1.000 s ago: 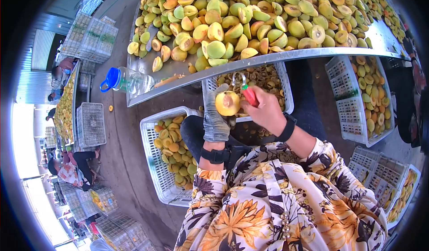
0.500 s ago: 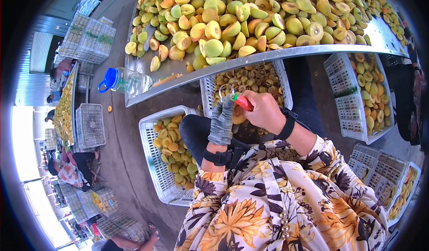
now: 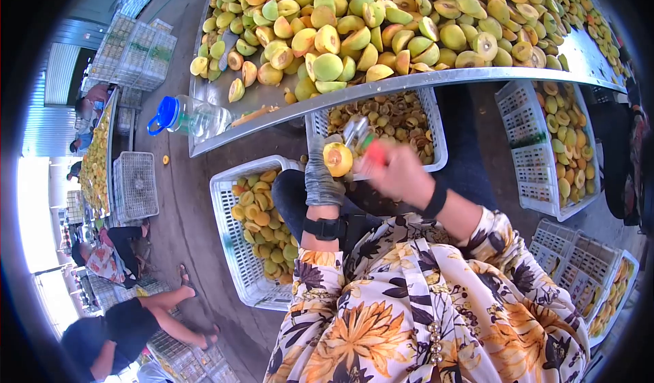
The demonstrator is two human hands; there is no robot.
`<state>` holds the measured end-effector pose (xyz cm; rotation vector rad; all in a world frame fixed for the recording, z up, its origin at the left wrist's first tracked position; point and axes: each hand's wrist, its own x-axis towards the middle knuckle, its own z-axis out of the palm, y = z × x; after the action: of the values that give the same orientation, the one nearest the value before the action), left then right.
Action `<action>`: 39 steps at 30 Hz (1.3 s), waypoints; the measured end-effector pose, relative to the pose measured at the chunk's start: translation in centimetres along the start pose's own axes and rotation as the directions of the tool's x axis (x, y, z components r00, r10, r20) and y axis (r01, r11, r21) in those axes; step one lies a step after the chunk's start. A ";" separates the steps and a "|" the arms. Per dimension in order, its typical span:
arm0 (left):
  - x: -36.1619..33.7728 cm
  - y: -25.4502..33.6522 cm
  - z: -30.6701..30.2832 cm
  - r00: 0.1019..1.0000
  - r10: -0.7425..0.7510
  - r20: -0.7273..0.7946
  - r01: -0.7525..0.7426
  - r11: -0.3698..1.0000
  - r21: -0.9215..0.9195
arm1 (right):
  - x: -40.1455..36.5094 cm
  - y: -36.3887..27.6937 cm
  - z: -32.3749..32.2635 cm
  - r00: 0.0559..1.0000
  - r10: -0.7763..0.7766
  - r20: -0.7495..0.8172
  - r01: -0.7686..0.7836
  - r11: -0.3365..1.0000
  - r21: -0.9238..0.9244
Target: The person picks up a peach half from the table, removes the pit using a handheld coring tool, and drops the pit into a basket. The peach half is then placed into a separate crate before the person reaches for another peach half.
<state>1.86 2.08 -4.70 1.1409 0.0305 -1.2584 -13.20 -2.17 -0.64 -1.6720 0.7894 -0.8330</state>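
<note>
Cut fruit (image 3: 337, 159), held in the left grip (image 3: 322, 184) closed about its edge, is best steadied from behind, fingertips clear of the metal end (image 3: 355, 129) of the red-handled tool (image 3: 375, 152), clasped by the blurred right grip (image 3: 405, 177) just beside.

Your left hand in a grey knit glove (image 3: 322, 178) is holding a halved yellow fruit (image 3: 338, 159); your bare right hand (image 3: 400, 173) is gripping a red-handled metal tool (image 3: 375, 152).

blue bottle cap (image 3: 163, 115), orange-flowered white shirt (image 3: 429, 301)
</note>
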 end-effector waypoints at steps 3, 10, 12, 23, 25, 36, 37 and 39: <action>-0.2 0.5 0.0 0.996 0.041 0.075 -0.046 0.997 0.058 | 1.8 2.8 -2.0 0.974 0.189 -0.126 -0.216 0.943 -0.252; 0.5 -0.8 1.3 0.971 0.238 0.033 -0.237 0.971 -0.023 | -1.5 2.3 0.3 0.988 0.064 0.141 -0.016 0.948 -0.318; 0.1 -0.8 1.6 0.972 0.206 0.108 -0.209 0.978 0.011 | -1.5 2.5 0.3 0.986 0.063 0.156 -0.010 0.947 -0.321; -0.3 -2.4 2.1 0.899 0.410 0.153 -0.428 0.898 0.106 | -2.3 2.1 0.4 0.984 0.110 0.137 -0.061 0.945 -0.322; 0.0 -2.7 1.9 0.901 0.409 0.147 -0.426 0.898 0.109 | -2.4 2.1 0.5 0.982 0.124 0.140 -0.078 0.952 -0.297; -0.8 -3.0 2.5 0.908 0.412 0.079 -0.418 0.901 0.118 | -2.9 1.9 1.0 0.973 0.168 0.156 -0.127 0.962 -0.243; -0.8 -2.8 2.3 0.933 0.351 0.077 -0.357 0.930 0.085 | -2.9 1.9 1.0 0.964 0.188 0.186 -0.143 0.963 -0.230; -0.6 -1.9 1.4 0.962 0.227 0.153 -0.235 0.971 0.040 | -3.1 2.5 1.1 0.953 0.185 0.239 -0.118 0.955 -0.272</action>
<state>-0.56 1.82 -4.96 1.0646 -0.2457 -1.1368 -14.20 0.43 -3.73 -1.8731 0.8540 -0.4023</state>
